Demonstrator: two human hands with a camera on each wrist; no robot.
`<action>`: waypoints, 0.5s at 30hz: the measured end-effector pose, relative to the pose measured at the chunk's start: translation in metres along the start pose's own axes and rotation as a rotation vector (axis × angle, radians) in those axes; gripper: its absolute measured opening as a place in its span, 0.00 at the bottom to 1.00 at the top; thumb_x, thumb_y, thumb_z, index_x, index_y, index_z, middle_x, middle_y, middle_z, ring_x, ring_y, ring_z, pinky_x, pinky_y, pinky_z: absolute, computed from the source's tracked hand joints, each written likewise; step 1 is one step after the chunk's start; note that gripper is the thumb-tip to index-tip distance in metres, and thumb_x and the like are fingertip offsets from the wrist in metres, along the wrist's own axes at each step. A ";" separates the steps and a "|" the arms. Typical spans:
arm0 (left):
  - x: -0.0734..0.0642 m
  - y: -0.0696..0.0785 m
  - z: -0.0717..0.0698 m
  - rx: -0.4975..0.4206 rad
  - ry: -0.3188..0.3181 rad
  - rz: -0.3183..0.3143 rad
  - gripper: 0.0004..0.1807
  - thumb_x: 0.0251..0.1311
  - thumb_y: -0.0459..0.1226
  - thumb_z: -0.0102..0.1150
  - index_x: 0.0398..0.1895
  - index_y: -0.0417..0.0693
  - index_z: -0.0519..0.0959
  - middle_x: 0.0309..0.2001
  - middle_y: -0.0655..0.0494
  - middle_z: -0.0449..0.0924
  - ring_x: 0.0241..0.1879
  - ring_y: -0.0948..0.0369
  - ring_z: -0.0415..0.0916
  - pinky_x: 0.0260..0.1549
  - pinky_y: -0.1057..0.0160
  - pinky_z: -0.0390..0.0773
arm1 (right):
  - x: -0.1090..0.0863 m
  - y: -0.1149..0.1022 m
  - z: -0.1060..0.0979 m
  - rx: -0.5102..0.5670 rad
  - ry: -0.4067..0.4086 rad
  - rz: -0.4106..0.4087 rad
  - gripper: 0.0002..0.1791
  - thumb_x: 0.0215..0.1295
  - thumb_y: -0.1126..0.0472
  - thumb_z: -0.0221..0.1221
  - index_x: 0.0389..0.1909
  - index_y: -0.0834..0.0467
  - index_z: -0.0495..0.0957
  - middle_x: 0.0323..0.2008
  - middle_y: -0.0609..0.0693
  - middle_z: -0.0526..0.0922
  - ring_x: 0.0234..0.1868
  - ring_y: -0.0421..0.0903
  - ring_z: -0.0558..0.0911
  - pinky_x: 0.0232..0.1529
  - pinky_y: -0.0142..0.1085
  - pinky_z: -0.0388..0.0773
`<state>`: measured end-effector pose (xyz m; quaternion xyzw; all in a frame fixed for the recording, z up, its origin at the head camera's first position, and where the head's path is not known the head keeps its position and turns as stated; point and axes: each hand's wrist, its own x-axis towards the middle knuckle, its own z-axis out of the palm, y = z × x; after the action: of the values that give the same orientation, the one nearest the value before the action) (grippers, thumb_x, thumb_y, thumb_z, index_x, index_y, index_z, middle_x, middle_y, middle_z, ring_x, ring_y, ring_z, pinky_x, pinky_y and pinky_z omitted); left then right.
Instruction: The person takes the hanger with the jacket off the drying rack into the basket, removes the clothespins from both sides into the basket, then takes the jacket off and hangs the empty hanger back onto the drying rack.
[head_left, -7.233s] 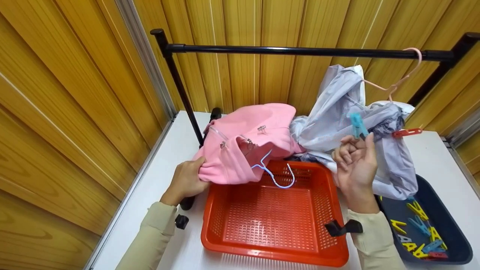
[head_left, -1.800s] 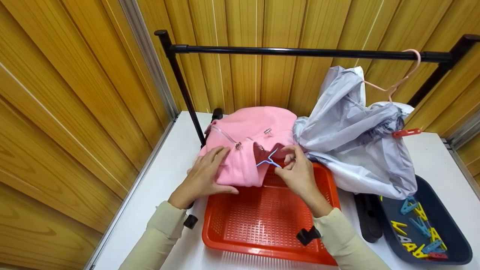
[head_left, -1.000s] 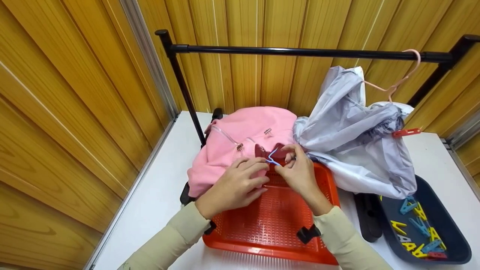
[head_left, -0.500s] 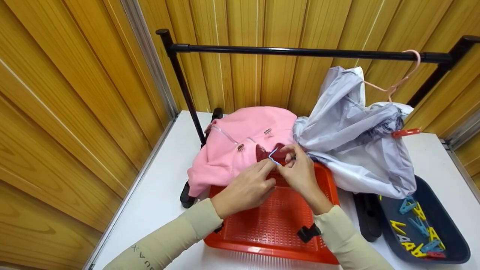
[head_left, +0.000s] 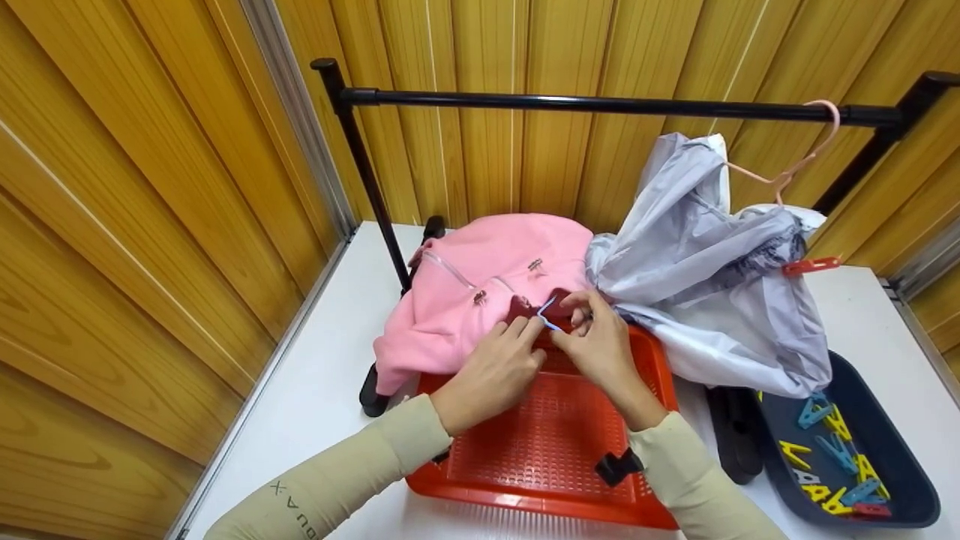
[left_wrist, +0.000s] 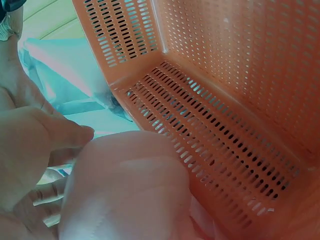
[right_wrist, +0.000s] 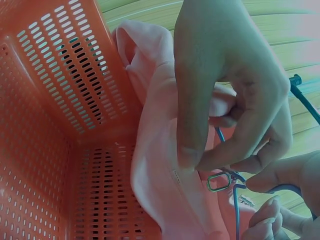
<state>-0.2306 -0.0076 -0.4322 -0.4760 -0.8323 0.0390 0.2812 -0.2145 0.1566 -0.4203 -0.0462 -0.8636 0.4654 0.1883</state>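
Observation:
In the head view a pink jacket (head_left: pixel 450 330) with a zip and metal fittings lies bunched behind and over the red basket's (head_left: pixel 525 501) back edge. A blue-and-white hanger (head_left: pixel 548 324) pokes out of its neck opening. My right hand (head_left: pixel 604 349) pinches the hanger's hook, which its fingers partly cover. Close beside it, my left hand (head_left: pixel 499 367) pinches the jacket's neck edge. The right wrist view has the left hand's fingertips (right_wrist: pixel 189 157) on pink cloth near a metal zip pull (right_wrist: pixel 219 182). In the left wrist view the left hand (left_wrist: pixel 130 190) looms large.
A black rail (head_left: pixel 600 106) spans the back. From it a pink hanger (head_left: pixel 806 161) carries a grey-white garment (head_left: pixel 675 247) with a red clothespin (head_left: pixel 811 265) on it. A dark tray (head_left: pixel 919 480) of clothespins stands at right on the white table (head_left: pixel 300 442).
My right hand held a blue clothespin at first; now it has the hanger's hook. My left hand has moved rightward from the jacket's left side to the neck opening.

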 end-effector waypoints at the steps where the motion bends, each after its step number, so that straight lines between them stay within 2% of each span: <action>1: 0.000 -0.001 0.000 0.011 0.004 -0.005 0.06 0.55 0.36 0.56 0.25 0.51 0.82 0.44 0.51 0.72 0.39 0.55 0.70 0.33 0.61 0.70 | 0.000 0.000 0.000 0.004 -0.003 0.005 0.21 0.40 0.70 0.69 0.39 0.56 0.78 0.26 0.50 0.73 0.23 0.38 0.71 0.28 0.26 0.67; 8: -0.003 -0.006 0.003 0.053 0.030 -0.034 0.10 0.58 0.36 0.52 0.23 0.51 0.80 0.39 0.52 0.71 0.35 0.56 0.71 0.30 0.61 0.66 | 0.003 0.003 -0.003 0.008 -0.021 0.017 0.18 0.41 0.70 0.68 0.37 0.58 0.78 0.27 0.51 0.75 0.24 0.40 0.72 0.28 0.25 0.67; 11: -0.005 -0.009 0.003 0.051 0.033 -0.053 0.09 0.60 0.40 0.54 0.25 0.49 0.80 0.38 0.53 0.71 0.34 0.56 0.70 0.30 0.61 0.65 | 0.005 0.005 -0.004 -0.014 -0.026 0.013 0.14 0.41 0.69 0.68 0.33 0.58 0.81 0.28 0.52 0.76 0.24 0.39 0.72 0.28 0.26 0.67; 15: -0.007 -0.013 0.002 0.050 0.025 -0.065 0.16 0.62 0.46 0.53 0.22 0.48 0.81 0.39 0.53 0.72 0.34 0.55 0.70 0.31 0.60 0.65 | 0.007 0.007 -0.006 -0.032 -0.029 0.008 0.09 0.42 0.68 0.69 0.27 0.57 0.83 0.27 0.52 0.76 0.25 0.39 0.72 0.30 0.26 0.68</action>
<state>-0.2387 -0.0196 -0.4327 -0.4421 -0.8425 0.0445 0.3046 -0.2192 0.1673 -0.4210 -0.0462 -0.8734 0.4528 0.1732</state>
